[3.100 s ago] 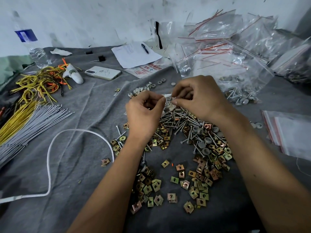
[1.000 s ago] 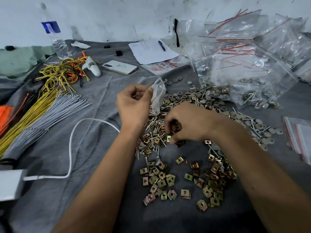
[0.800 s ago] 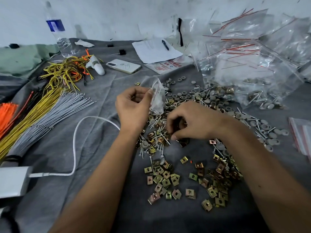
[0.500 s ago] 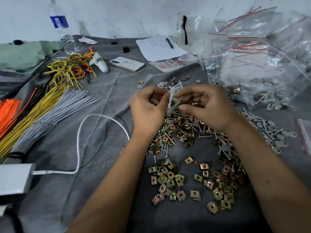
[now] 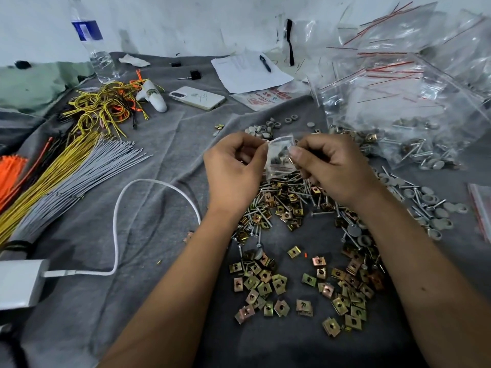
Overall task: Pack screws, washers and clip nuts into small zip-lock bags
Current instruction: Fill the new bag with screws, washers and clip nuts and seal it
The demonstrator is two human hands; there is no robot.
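Clear plastic, a small zip-lock bag [image 5: 280, 158] is pinched between both hands above the screws [image 5: 287, 197]: its 9 o'clock edge is gripped by the left hand [image 5: 233, 168], its 3 o'clock edge by the right hand [image 5: 329, 166].

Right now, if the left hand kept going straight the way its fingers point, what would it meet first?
Probably the bag it already pinches: the left hand points right, toward the right hand gripping the bag's other side. Depth is unclear.
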